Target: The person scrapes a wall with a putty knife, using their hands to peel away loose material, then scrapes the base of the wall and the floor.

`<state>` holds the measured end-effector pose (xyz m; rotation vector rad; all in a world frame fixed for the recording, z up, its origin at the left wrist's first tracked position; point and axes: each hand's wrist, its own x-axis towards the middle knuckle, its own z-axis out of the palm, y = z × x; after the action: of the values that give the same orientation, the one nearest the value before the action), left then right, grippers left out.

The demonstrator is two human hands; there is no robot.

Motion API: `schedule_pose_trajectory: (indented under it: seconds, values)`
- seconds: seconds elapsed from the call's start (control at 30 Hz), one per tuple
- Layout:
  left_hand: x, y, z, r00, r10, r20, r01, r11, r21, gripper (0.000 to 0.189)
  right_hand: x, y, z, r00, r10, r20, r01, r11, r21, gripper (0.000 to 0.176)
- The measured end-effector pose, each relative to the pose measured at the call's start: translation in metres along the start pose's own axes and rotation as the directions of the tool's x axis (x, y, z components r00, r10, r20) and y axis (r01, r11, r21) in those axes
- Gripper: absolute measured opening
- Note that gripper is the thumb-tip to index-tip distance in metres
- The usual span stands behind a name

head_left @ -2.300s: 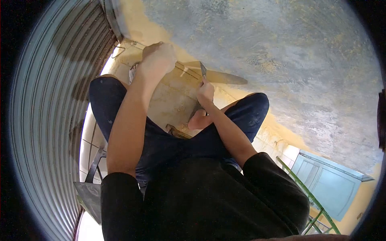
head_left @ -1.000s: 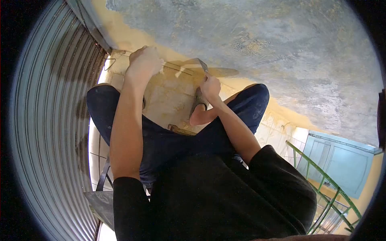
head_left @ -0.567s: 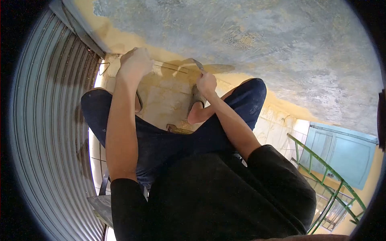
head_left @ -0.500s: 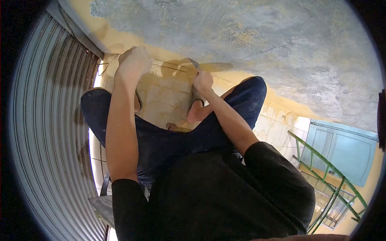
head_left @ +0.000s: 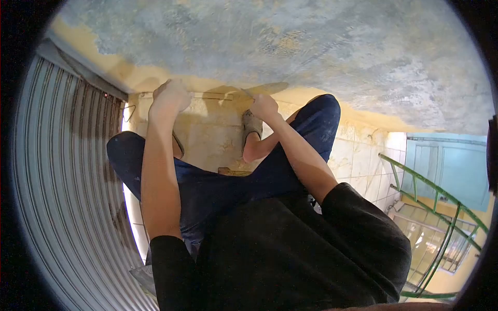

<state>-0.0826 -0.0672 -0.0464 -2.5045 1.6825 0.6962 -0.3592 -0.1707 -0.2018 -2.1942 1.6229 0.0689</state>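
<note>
My right hand is closed around a putty knife, whose thin blade points up and left toward the foot of the wall. Its handle is hidden inside the fingers. Further left, my left hand is closed close to the lower wall, with its back to me; whatever is in it, if anything, cannot be made out. Patchy grey plaster covers most of the wall, with a yellow band along the bottom. Both hands are in front of my bent knees.
A ribbed metal shutter rises along the left. Stained tiles make up the floor, where my shoe rests near the wall. To the right are a green metal frame and a light-blue door. A small wooden piece lies between my legs.
The view has tilted, so the wall and shutter sit differently in frame. The putty knife's blade now looks narrower and more edge-on. Both hands remain closed near the wall's base.
</note>
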Motion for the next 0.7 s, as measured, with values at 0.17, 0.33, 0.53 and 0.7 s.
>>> schedule_pose_trajectory:
  seconds: [0.17, 0.33, 0.53, 0.7]
  values:
    - [0.009, 0.035, -0.002, 0.992, 0.058, 0.113, -0.065, 0.996, 0.056, 0.041, -0.033, -0.006, -0.032, 0.994, -0.009, 0.108, 0.014, 0.999, -0.047, 0.036]
    - [0.023, 0.063, 0.017, 0.971, 0.221, 0.092, -0.225, 0.973, 0.043, 0.040, -0.051, -0.015, -0.052, 0.996, 0.053, 0.067, -0.054, 0.998, 0.023, 0.034]
    - [0.063, 0.108, 0.078, 0.897, 0.350, 0.269, -0.369, 0.929, 0.018, 0.042, -0.058, -0.001, -0.054, 0.986, 0.135, -0.101, -0.118, 0.979, 0.165, 0.034]
    - [0.087, 0.160, 0.177, 0.985, 0.164, 0.052, -0.094, 0.767, -0.634, 0.050, -0.069, 0.010, -0.038, 0.957, 0.201, -0.210, -0.127, 0.939, 0.320, 0.037]
